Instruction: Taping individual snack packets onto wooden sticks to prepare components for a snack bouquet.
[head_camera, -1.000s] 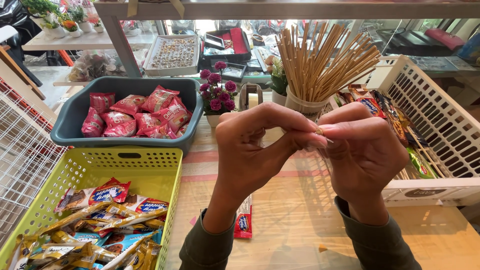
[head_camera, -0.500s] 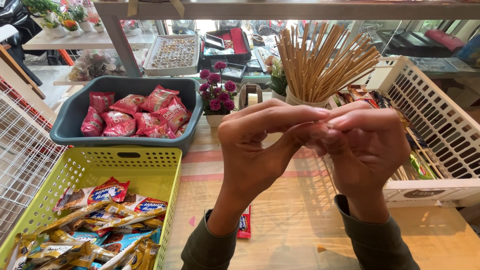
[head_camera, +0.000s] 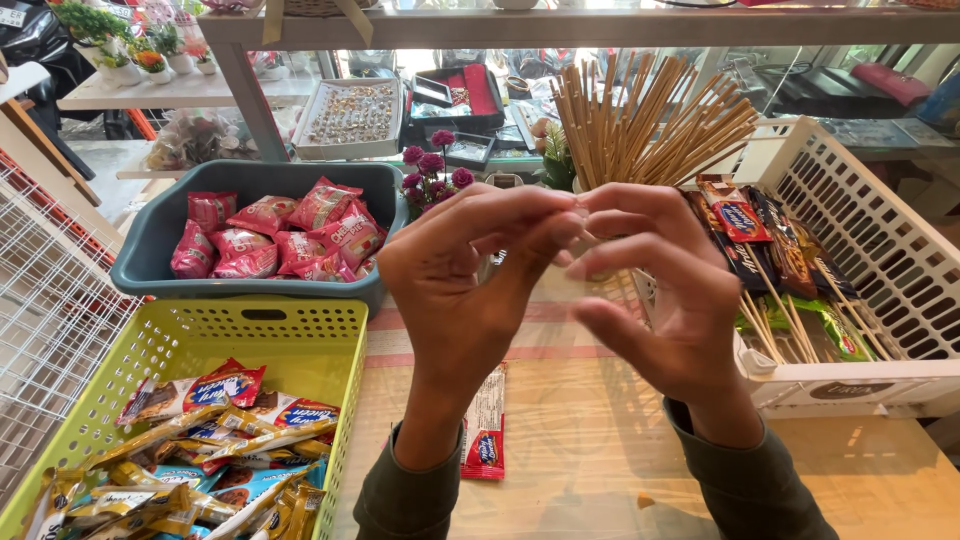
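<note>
1. Left hand (head_camera: 465, 290) raised over the table (head_camera: 600, 450), thumb and fingers pinched together at the tips.
2. Right hand (head_camera: 665, 300) opposite it, fingertips meeting the left ones; fingers curled, pinching.
3. Between the fingertips a small pale thing, maybe a clear strip (head_camera: 582, 212); too small to tell what it is.
4. Just behind the hands: bundle of wooden sticks (head_camera: 640, 115) standing upright.
5. On the table below the left wrist: a red-and-white snack packet (head_camera: 487, 425), lying flat, untouched.
6. Left front: green basket (head_camera: 265, 335) with mixed snack packets. Behind it, grey tub (head_camera: 165, 225) of red packets.
7. Right: white basket (head_camera: 860, 230) holding snacks mounted on sticks.
</note>
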